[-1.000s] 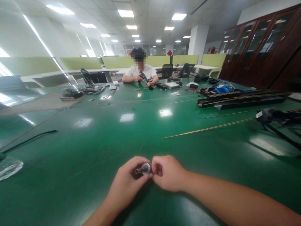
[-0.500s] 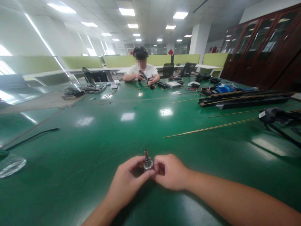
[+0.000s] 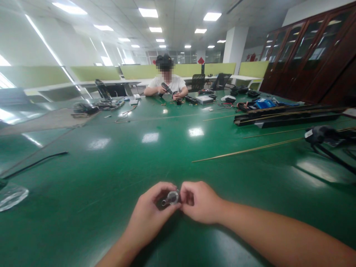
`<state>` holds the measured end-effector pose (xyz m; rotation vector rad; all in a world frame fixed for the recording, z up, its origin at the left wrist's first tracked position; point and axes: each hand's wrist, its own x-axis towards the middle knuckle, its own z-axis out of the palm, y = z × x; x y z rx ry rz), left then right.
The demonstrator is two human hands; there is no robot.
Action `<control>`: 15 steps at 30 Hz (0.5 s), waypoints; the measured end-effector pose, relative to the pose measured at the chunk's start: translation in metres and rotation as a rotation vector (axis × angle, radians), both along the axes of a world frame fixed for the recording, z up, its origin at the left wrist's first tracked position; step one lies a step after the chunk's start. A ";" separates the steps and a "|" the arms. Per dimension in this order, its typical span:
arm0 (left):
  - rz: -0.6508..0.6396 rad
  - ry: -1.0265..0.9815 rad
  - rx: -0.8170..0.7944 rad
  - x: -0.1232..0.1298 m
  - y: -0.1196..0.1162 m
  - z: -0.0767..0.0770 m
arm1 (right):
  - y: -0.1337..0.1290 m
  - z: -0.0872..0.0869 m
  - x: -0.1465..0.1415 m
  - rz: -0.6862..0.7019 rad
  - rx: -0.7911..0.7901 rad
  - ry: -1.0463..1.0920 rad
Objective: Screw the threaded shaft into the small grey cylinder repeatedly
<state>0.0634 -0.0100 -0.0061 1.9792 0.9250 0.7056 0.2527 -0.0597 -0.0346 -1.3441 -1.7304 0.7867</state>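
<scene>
Two bare hands meet over the near edge of a glossy green desk (image 3: 116, 174), working a small metal fitting (image 3: 172, 198) in an open-plan office. The left hand (image 3: 151, 209) curves around the fitting, fingers on the far side and thumb on the near side, holding it above the desk with its narrow tubular end tipped toward the lower left. The right hand (image 3: 201, 204) is drawn in tight, thumb and fingertips bunched at the fitting's right side; whether they grip it or only touch it cannot be told. Beyond the hands, thin brass-colored rods (image 3: 239, 151) lie across the desk at right, near a black device with a white label (image 3: 315, 134). Farther back, more rods rest on long black channels (image 3: 297, 120), with a bright blue item (image 3: 265, 103) just behind them. At left, a black cable (image 3: 41, 161) stretches near a clear plastic piece (image 3: 13, 196). On the far side of the desk, a co-worker in a white shirt (image 3: 154, 82) holds a power drill (image 3: 167, 89) before a row of yellow-green partitions (image 3: 93, 73), while dark wooden cabinets (image 3: 300, 63) line the right.
</scene>
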 end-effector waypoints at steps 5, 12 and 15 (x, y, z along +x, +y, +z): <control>0.004 -0.024 0.028 0.001 0.000 0.001 | 0.000 0.000 -0.001 0.007 0.003 0.012; 0.034 -0.046 -0.055 0.001 -0.001 0.000 | 0.000 0.000 -0.001 0.012 -0.002 0.017; 0.074 -0.031 -0.094 0.002 0.000 0.002 | 0.000 -0.001 -0.001 0.011 -0.004 0.017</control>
